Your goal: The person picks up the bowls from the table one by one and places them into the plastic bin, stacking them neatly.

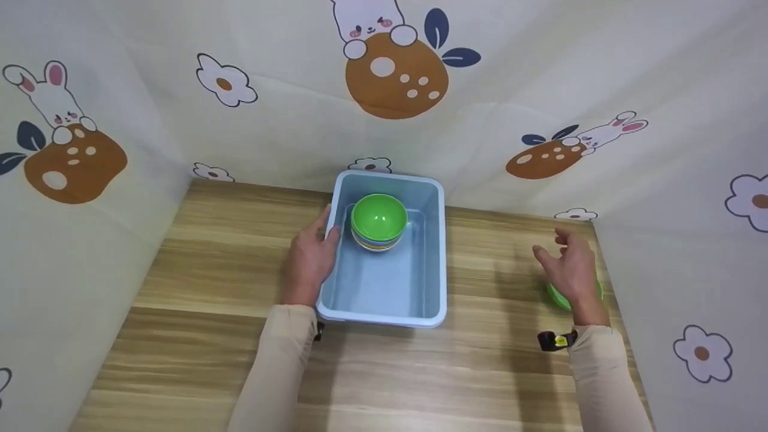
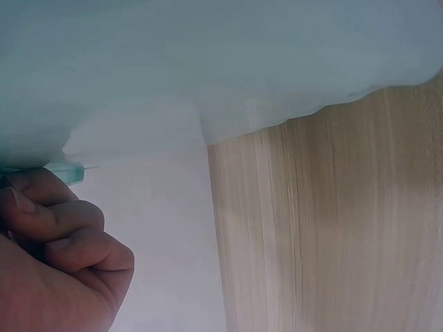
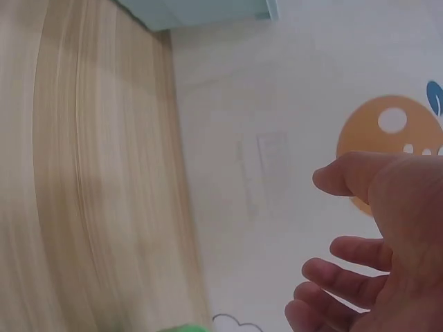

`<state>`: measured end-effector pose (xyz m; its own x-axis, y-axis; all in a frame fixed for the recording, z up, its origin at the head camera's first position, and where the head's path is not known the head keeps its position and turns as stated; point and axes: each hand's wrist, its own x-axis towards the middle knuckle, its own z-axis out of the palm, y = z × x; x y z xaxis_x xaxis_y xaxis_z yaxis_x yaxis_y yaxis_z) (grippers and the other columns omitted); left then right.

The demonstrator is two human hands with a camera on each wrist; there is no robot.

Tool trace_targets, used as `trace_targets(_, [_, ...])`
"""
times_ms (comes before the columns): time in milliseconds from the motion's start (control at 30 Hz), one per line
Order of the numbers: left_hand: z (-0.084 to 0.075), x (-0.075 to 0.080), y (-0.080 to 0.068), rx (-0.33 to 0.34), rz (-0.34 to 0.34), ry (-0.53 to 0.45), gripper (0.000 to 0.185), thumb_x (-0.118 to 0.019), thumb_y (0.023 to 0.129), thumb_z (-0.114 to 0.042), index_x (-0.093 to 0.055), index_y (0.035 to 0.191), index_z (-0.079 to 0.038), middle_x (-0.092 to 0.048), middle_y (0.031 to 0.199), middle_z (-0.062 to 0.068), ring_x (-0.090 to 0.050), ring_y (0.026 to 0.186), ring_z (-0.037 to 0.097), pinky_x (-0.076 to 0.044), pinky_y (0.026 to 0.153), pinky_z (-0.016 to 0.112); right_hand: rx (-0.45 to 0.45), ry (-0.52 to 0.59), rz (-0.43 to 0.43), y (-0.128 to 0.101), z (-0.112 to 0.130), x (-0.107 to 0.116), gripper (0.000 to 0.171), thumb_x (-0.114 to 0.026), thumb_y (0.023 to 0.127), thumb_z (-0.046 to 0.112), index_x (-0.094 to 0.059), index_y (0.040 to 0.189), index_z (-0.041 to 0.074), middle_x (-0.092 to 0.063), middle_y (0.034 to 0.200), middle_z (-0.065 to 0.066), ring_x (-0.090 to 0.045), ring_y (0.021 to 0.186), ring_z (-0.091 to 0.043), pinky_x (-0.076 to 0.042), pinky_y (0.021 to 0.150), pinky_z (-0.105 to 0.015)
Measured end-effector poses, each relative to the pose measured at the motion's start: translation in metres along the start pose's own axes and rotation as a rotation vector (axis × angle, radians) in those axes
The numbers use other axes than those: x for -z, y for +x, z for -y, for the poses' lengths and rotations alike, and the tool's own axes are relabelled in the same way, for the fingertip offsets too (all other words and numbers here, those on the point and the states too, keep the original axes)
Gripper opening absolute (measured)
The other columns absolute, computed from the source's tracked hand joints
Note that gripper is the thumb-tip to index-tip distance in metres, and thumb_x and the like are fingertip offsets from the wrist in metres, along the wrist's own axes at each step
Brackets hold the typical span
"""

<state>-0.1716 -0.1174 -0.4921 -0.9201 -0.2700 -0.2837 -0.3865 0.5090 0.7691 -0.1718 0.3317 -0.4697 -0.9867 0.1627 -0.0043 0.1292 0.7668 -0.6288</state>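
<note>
A light blue plastic tub point(image 1: 389, 319) stands on the wooden table, with a stack of small bowls inside toward its back left. The top bowl point(image 1: 379, 217) is green; blue, yellow and white edges show beneath it. My left hand point(image 1: 309, 261) grips the tub's left rim, thumb on the inner side; the left wrist view shows the fingers point(image 2: 90, 252) curled at its edge. Over at the right, my right hand point(image 1: 573, 270) is raised with fingers spread and holds nothing. Beneath it sits another green bowl point(image 1: 558, 297), mostly hidden by the hand and wrist.
Cloth walls point(image 1: 282, 132) printed with rabbits and flowers enclose the table at the back and both sides. The tub's back end is close to the rear cloth. Wood-grain tabletop point(image 1: 216, 264) extends on both sides of the tub.
</note>
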Motion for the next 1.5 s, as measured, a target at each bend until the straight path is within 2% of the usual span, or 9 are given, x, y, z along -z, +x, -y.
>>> trace_targets(167, [0.000,0.000,0.000,0.006,0.007,-0.005,0.054,-0.051,0.103,-0.050,-0.030,0.152,-0.057,-0.048,0.159,-0.002,-0.067,0.107,0.022,-0.053,0.066,0.034,-0.038,-0.017,-0.047,0.000,-0.011,0.007,0.068,-0.063,0.098,0.029,-0.040,0.149,-0.010,-0.047,0.145,-0.036,-0.046,0.133,-0.051,-0.040,0.108,-0.063])
trace_targets(300, [0.001,0.000,0.002,-0.011,0.010,-0.010,0.053,-0.050,0.103,-0.050,-0.030,0.152,-0.056,-0.046,0.160,-0.004,-0.065,0.111,0.022,-0.055,0.073,0.036,-0.048,-0.034,-0.058,-0.002,-0.021,0.012,0.070,-0.062,0.099,0.030,-0.038,0.150,-0.011,-0.044,0.147,-0.037,-0.042,0.136,-0.053,-0.038,0.109,-0.064])
trace_targets(533, [0.000,-0.001,0.003,-0.009,0.034,-0.020,0.054,-0.049,0.104,-0.050,-0.027,0.153,-0.056,-0.041,0.163,-0.006,-0.061,0.121,0.021,-0.055,0.082,0.038,-0.116,-0.104,-0.056,-0.009,-0.044,0.014,0.074,-0.064,0.098,0.035,-0.038,0.150,-0.011,-0.044,0.146,-0.037,-0.035,0.138,-0.053,-0.024,0.115,-0.064])
trace_targets(767, [-0.001,0.000,0.004,0.005,0.042,-0.054,0.055,-0.050,0.104,-0.050,-0.029,0.154,-0.055,-0.039,0.164,-0.008,-0.061,0.125,0.022,-0.056,0.084,0.039,-0.216,-0.174,-0.006,-0.017,-0.060,0.013,0.082,-0.064,0.096,0.043,-0.033,0.153,-0.007,-0.035,0.151,-0.039,-0.029,0.135,-0.058,-0.027,0.108,-0.068])
trace_targets(867, [-0.001,0.000,0.004,0.003,0.046,-0.066,0.054,-0.050,0.104,-0.048,-0.029,0.154,-0.054,-0.039,0.164,-0.008,-0.061,0.122,0.022,-0.056,0.083,0.039,-0.253,-0.170,0.018,-0.019,-0.064,0.012,0.087,-0.064,0.095,0.048,-0.030,0.155,-0.005,-0.029,0.151,-0.041,-0.026,0.135,-0.060,-0.026,0.106,-0.071])
trace_targets(1067, [-0.001,-0.001,0.005,0.005,0.054,-0.084,0.055,-0.051,0.104,-0.047,-0.031,0.156,-0.050,-0.038,0.164,-0.009,-0.059,0.128,0.021,-0.056,0.092,0.043,-0.299,-0.168,0.030,-0.021,-0.070,0.007,0.099,-0.066,0.090,0.059,-0.024,0.159,0.002,-0.022,0.155,-0.040,-0.024,0.138,-0.058,-0.027,0.105,-0.073])
trace_targets(1167, [-0.001,-0.001,0.004,0.018,0.058,-0.078,0.056,-0.051,0.104,-0.048,-0.029,0.155,-0.053,-0.037,0.164,-0.009,-0.059,0.129,0.021,-0.056,0.092,0.043,-0.322,-0.182,0.030,-0.023,-0.074,0.003,0.104,-0.067,0.088,0.062,-0.020,0.161,0.005,-0.020,0.156,-0.040,-0.024,0.138,-0.058,-0.030,0.102,-0.074])
trace_targets(1400, [0.000,0.001,0.005,-0.019,0.022,-0.012,0.053,-0.049,0.103,-0.049,-0.033,0.154,-0.052,-0.045,0.161,-0.003,-0.064,0.113,0.025,-0.054,0.077,0.039,-0.346,-0.207,0.034,-0.026,-0.082,-0.004,0.118,-0.069,0.084,0.069,-0.007,0.164,0.007,-0.011,0.160,-0.040,-0.015,0.141,-0.061,-0.024,0.104,-0.077])
trace_targets(1500, [0.000,0.002,0.004,-0.007,0.029,-0.004,0.054,-0.048,0.103,-0.051,-0.032,0.154,-0.053,-0.044,0.161,-0.004,-0.065,0.109,0.024,-0.054,0.073,0.037,-0.354,-0.224,0.027,-0.027,-0.083,-0.007,0.121,-0.069,0.082,0.071,-0.006,0.164,0.008,-0.010,0.160,-0.040,-0.014,0.142,-0.062,-0.023,0.105,-0.077])
